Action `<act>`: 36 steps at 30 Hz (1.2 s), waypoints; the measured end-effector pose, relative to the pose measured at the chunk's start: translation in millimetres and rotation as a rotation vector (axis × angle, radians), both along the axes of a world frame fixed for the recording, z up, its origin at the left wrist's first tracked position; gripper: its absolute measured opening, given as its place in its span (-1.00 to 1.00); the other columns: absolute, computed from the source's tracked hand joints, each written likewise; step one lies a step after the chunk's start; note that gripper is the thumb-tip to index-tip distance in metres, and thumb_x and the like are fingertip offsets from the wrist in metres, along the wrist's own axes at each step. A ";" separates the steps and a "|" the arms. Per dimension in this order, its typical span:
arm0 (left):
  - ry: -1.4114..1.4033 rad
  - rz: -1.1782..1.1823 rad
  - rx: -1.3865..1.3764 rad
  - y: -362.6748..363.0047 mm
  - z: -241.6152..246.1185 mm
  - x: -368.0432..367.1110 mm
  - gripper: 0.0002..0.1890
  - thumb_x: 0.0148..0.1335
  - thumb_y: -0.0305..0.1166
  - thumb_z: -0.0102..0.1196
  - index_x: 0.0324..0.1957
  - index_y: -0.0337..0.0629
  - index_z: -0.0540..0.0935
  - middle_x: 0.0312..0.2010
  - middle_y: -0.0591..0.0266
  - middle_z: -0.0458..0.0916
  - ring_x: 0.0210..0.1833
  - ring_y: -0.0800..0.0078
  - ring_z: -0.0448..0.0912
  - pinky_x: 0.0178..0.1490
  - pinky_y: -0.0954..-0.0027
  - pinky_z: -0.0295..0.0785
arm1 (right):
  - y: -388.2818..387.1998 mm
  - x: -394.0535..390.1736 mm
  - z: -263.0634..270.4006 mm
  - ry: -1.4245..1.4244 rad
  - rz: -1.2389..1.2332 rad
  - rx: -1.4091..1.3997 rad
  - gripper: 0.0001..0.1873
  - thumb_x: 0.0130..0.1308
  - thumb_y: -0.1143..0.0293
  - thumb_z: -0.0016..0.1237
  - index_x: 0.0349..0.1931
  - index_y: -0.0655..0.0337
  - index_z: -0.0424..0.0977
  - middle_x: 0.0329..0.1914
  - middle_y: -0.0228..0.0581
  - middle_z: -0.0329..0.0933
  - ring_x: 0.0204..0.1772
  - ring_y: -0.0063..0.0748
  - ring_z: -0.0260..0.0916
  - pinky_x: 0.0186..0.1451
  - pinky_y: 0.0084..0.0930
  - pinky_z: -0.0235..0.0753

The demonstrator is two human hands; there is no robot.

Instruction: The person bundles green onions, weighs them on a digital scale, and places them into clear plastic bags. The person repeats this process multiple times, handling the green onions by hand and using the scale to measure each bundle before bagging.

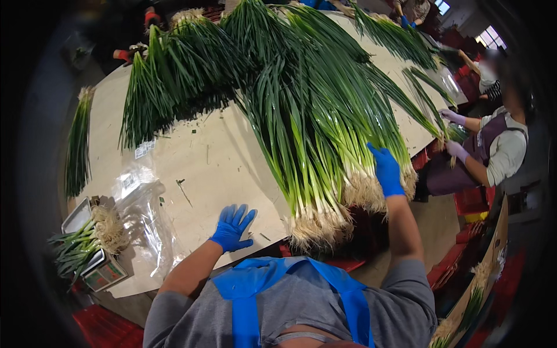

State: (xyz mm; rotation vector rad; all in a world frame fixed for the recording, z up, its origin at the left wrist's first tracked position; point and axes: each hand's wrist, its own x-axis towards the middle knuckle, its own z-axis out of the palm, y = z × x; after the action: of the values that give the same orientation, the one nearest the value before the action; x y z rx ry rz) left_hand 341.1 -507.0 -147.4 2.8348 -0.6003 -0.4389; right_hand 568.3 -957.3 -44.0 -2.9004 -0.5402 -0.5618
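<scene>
My left hand (232, 229), in a blue glove, lies palm down on the pale tabletop (226, 174) with its fingers spread and nothing in it. My right hand (386, 169), gloved the same, is over the stems of a large pile of scallions (348, 117), just above the roots. Its index finger points up and left; whether the other fingers grip any stalks is hidden. Nearest me, a bundle of scallions (304, 187) hangs its pale, bushy roots (322, 228) over the table's front edge. The long green leaves run away towards the far side.
Clear plastic bags (145, 217) bearing labels lie at left. Beside them, scallions (93, 235) rest on a weighing scale (103, 274). More scallions (187, 74) cover the far left. A co-worker (487, 148) in lilac gloves handles stalks at right. Red crates (109, 324) stand below the table.
</scene>
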 end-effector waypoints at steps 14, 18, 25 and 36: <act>-0.028 -0.025 -0.024 1.7 -1.7 5.8 0.01 -0.11 0.19 0.06 0.37 0.17 -0.10 0.35 -0.01 -0.07 0.32 -0.14 -0.02 0.32 -0.13 -0.20 | 47.7 112.3 143.0 -0.094 0.096 0.017 -0.56 0.20 0.45 -0.12 0.08 -0.27 0.39 -0.03 -0.06 0.43 -0.10 0.01 0.44 -0.14 -0.25 0.47; -0.078 -0.020 -0.014 -1.7 9.7 3.9 0.00 -0.12 0.16 0.10 0.35 0.13 -0.04 0.32 -0.05 0.00 0.28 -0.16 0.06 0.31 -0.09 -0.11 | 86.6 109.2 64.6 0.158 0.170 0.113 -0.58 0.19 0.25 0.00 0.10 -0.19 0.38 0.21 0.08 0.23 0.17 0.03 0.28 0.12 -0.29 0.38; 0.054 0.005 0.007 -0.4 11.5 -0.2 0.03 -0.10 0.20 0.08 0.37 0.23 -0.16 0.37 0.03 -0.13 0.38 -0.11 -0.11 0.37 -0.06 -0.29 | 188.7 -35.5 -49.3 0.600 0.023 0.065 -0.04 0.10 -0.20 -0.05 0.38 -0.13 -0.28 0.42 0.18 -0.26 0.41 0.29 -0.27 0.34 0.08 -0.03; -0.142 0.012 -0.052 2.5 9.1 -8.6 -0.02 -0.02 0.25 0.00 0.37 0.17 -0.14 0.36 0.02 -0.08 0.37 -0.07 -0.06 0.38 -0.03 -0.27 | 272.2 -115.6 -49.9 0.503 0.193 -0.148 -0.01 -0.04 -0.09 0.11 0.36 -0.40 -0.23 0.45 0.08 -0.43 0.40 0.46 -0.49 0.25 0.42 -0.28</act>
State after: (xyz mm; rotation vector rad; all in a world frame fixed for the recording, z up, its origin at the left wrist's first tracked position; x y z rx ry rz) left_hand 332.5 -504.5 -138.3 2.8353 -0.6103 -0.2178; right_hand 452.7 -685.1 -93.9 -2.9100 -0.7905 0.2404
